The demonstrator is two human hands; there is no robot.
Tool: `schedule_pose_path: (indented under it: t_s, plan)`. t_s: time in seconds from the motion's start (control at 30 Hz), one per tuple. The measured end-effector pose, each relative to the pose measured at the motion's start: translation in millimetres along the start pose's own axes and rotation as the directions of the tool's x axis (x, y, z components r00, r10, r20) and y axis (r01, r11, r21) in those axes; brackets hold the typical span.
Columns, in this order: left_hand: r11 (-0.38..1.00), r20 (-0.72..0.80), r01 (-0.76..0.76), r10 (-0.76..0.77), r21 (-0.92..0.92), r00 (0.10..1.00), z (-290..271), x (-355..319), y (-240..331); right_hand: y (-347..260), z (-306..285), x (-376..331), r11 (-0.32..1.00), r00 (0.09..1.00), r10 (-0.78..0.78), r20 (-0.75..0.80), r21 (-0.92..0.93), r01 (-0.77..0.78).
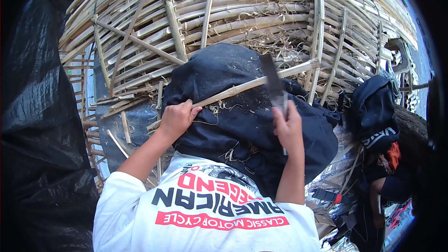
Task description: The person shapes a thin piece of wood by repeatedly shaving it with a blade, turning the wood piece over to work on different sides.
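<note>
I see my left hand [176, 119] closed around the near end of a long bamboo strip [242, 87], fingers wrapped over it and thumb toward me. The strip lies slantwise across a dark cloth [233, 126] bunched over my lap, its far end rising to the right above the woven work. My right hand [289, 128] is clenched on the handle of a broad flat blade [273, 81], which stands nearly upright with its edge meeting the strip about midway along.

I judge the strip light and springy, stiff along its length but ready to flex and to split along the grain; its skin looks smooth, so it could slide under a loose hold. Its cut edges are likely sharp. The firm place to hold seems the near end, well apart from the blade, where my left hand sits now.

Pale shavings [219, 107] lie scattered on the cloth, which is soft and uneven, no steady rest. Beyond it curves a large lattice of woven bamboo slats [224, 14]. Black plastic sheeting [37, 112] fills the left side. At the right a dark backpack [375, 112] rests, with another person's arm [380, 189] low beside it.
</note>
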State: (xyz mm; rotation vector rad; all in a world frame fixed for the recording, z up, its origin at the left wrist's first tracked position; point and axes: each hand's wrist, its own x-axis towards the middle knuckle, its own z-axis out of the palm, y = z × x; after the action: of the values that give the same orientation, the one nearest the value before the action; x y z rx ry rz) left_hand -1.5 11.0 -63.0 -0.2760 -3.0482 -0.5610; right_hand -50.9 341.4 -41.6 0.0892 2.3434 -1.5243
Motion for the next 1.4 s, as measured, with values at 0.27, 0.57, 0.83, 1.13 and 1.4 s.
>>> schedule_pose_path:
  t_s: [0.27,0.57,0.83,1.13,1.4]
  plan:
    - [1.0,0.006,0.009,-0.009,0.007,1.0,-1,1,-1,15,12,2,0.992,0.992,-0.125,0.028,0.032,0.124]
    - [0.999,-0.002,-0.026,0.026,-0.025,1.0,1,-2,-4,1,20,-2,0.997,0.992,-0.048,0.113,0.067,0.041]
    - [1.0,0.039,-0.012,0.013,-0.024,0.999,-2,-1,1,7,34,-15,0.998,0.995,-0.048,0.086,0.051,0.044]
    - [0.999,0.022,0.014,-0.013,-0.039,1.0,1,-7,0,-2,34,-13,0.992,0.989,-0.097,0.114,0.086,0.087]
    - [1.0,0.054,-0.011,0.011,-0.002,0.998,-2,-6,5,6,30,-19,0.962,0.962,-0.259,0.088,-0.06,0.265]
